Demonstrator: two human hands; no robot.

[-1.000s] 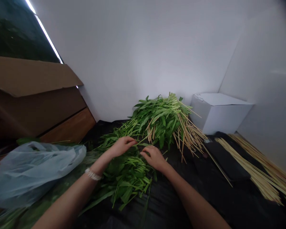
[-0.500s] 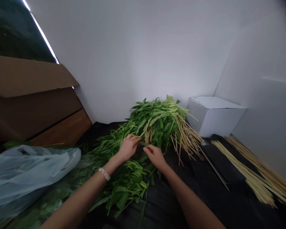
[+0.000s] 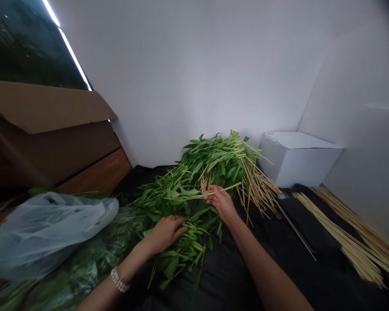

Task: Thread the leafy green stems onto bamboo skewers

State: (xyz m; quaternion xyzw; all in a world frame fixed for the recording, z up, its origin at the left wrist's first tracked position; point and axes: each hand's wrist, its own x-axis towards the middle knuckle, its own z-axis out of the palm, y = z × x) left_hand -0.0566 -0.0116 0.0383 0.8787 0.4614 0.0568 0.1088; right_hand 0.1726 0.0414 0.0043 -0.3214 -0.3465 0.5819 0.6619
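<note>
Leafy greens (image 3: 197,166) lay heaped mid-frame. Just left of centre, the left hand (image 3: 168,231), raised beside the right half a second earlier, had lowered onto the nearer bunch (image 3: 191,242); I couldn't tell whether it gripped. Farther right, the right hand (image 3: 219,202) pinched a single stem (image 3: 231,186), bare end rightward.

Right hand (image 3: 223,204) holding leafy stem (image 3: 196,197); left hand (image 3: 166,233) on greens (image 3: 188,246).
</note>
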